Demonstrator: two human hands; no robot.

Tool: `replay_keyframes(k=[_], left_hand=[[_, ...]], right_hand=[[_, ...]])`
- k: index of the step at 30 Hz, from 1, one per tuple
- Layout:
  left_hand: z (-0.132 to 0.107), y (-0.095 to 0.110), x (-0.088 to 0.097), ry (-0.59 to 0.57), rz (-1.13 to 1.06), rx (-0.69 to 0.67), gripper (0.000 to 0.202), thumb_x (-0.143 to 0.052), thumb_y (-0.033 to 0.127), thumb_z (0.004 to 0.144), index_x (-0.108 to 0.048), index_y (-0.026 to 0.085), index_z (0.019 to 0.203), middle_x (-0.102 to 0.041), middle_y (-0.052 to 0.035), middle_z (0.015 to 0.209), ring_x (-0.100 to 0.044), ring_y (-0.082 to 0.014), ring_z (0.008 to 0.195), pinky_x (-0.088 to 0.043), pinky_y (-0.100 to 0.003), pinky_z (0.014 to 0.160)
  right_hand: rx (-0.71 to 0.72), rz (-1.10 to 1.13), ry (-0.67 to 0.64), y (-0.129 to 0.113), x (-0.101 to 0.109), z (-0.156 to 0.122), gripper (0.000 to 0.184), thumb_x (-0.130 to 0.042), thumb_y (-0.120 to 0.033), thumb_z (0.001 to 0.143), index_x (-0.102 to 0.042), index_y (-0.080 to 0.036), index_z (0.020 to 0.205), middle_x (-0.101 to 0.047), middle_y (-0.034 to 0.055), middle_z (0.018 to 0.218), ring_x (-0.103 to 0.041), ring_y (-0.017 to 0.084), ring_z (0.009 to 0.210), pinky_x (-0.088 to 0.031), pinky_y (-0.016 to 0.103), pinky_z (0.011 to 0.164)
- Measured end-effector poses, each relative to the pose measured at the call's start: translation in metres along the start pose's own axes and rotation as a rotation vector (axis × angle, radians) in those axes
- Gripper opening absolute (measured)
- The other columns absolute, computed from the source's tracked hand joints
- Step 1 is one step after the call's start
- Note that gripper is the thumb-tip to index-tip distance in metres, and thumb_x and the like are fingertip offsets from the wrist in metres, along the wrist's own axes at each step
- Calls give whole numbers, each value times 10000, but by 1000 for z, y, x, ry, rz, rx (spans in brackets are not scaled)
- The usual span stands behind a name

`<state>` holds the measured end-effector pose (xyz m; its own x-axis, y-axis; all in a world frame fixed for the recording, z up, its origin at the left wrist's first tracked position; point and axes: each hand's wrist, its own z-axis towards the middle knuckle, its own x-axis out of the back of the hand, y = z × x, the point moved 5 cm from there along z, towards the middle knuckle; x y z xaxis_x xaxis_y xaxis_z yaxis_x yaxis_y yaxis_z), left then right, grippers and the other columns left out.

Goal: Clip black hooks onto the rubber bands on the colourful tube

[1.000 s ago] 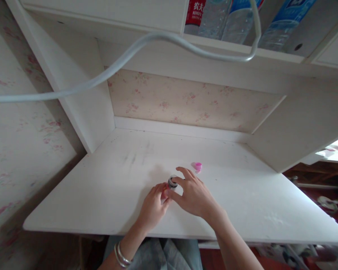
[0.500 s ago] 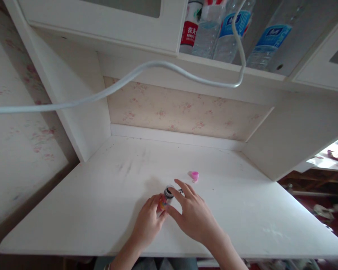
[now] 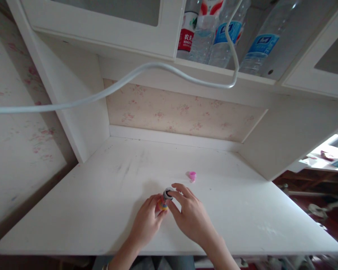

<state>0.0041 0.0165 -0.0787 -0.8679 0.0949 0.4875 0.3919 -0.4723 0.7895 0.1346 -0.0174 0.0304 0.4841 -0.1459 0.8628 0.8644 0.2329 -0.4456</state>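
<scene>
Left hand [image 3: 146, 219] grasping small bottle [image 3: 162, 204] near the front of the table [image 3: 87, 210]; right hand [image 3: 193, 215] has fingers at its rim, pinch or mere touch cannot be told. Risk: sideways push against a loose left hold could tip it. Base and contents hidden by fingers; pink piece [image 3: 192, 175] beyond, too small to identify.

The left hand [image 3: 147, 220] holds a small container [image 3: 162, 204]; the right hand [image 3: 193, 218] has fingers [image 3: 175, 194] at its rim [image 3: 165, 195]. Beyond, a pink piece [image 3: 192, 176] lies on the counter [image 3: 236, 213]. Above, a white cable [image 3: 150, 66] crosses in front of bottles [image 3: 204, 43].
</scene>
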Motion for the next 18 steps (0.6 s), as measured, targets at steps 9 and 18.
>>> replay_keyframes(k=[9,18], left_hand=[[-1,1,1,-12,-5,57,328,-607,235,821,-571,239,1147,-662,-84,1094,-642,-242,1016,-528,-386,874],[-3,-10,-2,-45,59,66,387,-587,307,855,-557,257,1237,-682,-75,1116,-652,-234,994,-517,-360,877]], right_hand=[[-76,305,122,28,-1,-15,282,-482,-289,906,-639,-269,1140,-595,63,1202,-628,166,913,-540,271,719],[-255,-37,130,112,-48,-42,375,-478,-173,832,-665,-267,1143,-656,70,1036,-651,202,872,-517,309,749]])
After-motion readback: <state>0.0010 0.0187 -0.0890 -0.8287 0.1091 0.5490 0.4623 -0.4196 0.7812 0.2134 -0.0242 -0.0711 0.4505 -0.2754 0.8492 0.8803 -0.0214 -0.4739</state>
